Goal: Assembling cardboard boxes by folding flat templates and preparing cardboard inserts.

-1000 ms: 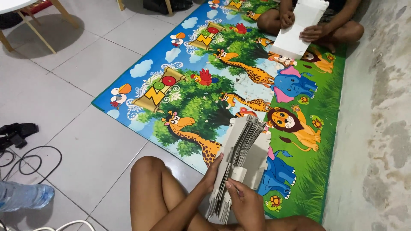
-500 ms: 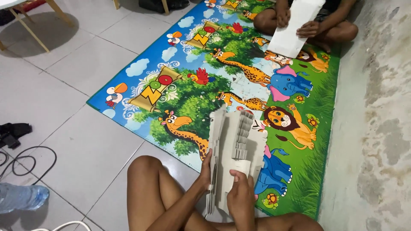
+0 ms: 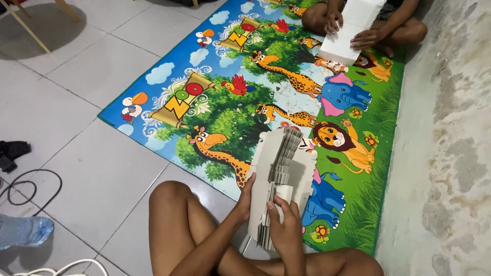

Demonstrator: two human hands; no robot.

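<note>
Head view, single frame.

Item: stack of flat grey card sheets (image 3: 280, 179), held on edge above the near margin of the play mat, near centre of the scene, fanned apart at its far end.

Left hand (image 3: 245, 197): fingers pressed together against the left face of the stack, thumb on the near side; clamped on the card.

Right hand (image 3: 286, 230): set on the near end of the stack, fingers curled over the sheets' edges, thumb pointing up along a folded tab; gripping.

Play mat (image 3: 215, 102): bright animal print with giraffes, lion, blue elephant and trees, laid on the grey tiled floor (image 3: 87, 168), its right edge along a rough concrete wall (image 3: 445, 143).

Bare knee (image 3: 171, 199): the person's own, near left of the stack.

Far right: a second person seated on the mat, both hands on a white folded card box (image 3: 353, 28).

Near left: clear plastic bottle (image 3: 23, 230), black cable loop (image 3: 30, 186), white cord (image 3: 61, 268).

Far left: wooden furniture legs (image 3: 30, 30).
</note>
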